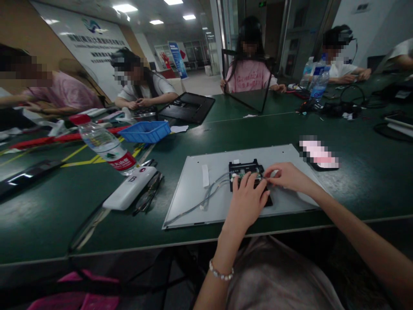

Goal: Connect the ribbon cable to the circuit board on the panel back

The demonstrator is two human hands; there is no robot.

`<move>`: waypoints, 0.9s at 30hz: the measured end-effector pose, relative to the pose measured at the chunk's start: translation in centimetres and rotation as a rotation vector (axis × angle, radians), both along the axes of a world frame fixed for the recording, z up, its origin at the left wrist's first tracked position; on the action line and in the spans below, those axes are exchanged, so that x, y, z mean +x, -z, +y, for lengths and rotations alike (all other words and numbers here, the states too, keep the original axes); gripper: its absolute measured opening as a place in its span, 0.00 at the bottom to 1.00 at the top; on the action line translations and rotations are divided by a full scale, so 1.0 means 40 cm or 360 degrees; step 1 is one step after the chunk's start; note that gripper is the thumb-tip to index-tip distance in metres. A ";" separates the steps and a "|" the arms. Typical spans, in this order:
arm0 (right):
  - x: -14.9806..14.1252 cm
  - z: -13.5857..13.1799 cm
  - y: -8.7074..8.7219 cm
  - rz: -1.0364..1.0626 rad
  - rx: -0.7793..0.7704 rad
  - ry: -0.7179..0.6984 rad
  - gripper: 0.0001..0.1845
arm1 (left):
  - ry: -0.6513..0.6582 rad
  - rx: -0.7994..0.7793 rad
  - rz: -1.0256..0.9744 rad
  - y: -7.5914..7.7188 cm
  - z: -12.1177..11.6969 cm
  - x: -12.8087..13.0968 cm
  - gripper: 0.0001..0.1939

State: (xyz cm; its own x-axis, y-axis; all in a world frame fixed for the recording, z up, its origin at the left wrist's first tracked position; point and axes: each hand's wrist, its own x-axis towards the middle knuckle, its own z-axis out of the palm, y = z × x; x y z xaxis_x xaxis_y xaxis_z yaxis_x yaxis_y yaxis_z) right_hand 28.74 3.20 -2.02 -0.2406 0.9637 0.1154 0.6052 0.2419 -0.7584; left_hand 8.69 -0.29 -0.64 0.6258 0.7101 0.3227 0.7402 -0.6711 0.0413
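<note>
A flat silver-white panel (190,202) lies on the green table before me. On it sits a black plastic frame (247,165) with a green circuit board (256,171) partly hidden by my fingers. My left hand (248,196) rests over the frame's near part, fingers spread and pointing away from me. At the frame's right edge, my right hand (285,176) is closed in a pinch; what is between its fingertips is too small to make out. Thin grey cables (206,200) run from the frame's left side towards the panel's near left corner. A white strip (205,175) lies on the panel.
Left of the panel are a white power bank (130,189), glasses (148,193), a tilted-looking water bottle (105,146) and a blue tray (145,131). A phone (318,153) lies to the right. Across the table, a person holds up a black rectangular frame (266,92); others work nearby.
</note>
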 end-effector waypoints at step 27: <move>-0.012 -0.158 0.038 -0.0083 0.0458 0.0531 0.11 | -0.0487 -0.0355 -0.0242 -0.154 0.231 -0.310 0.21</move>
State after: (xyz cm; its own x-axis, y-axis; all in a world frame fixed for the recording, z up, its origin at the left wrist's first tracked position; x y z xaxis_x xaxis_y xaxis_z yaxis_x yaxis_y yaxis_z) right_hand 28.26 -3.10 -3.55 0.0656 0.9201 0.3861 0.7215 0.2235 -0.6553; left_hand -3.71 8.94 5.53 0.3319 0.9192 0.2119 0.8786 -0.3830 0.2852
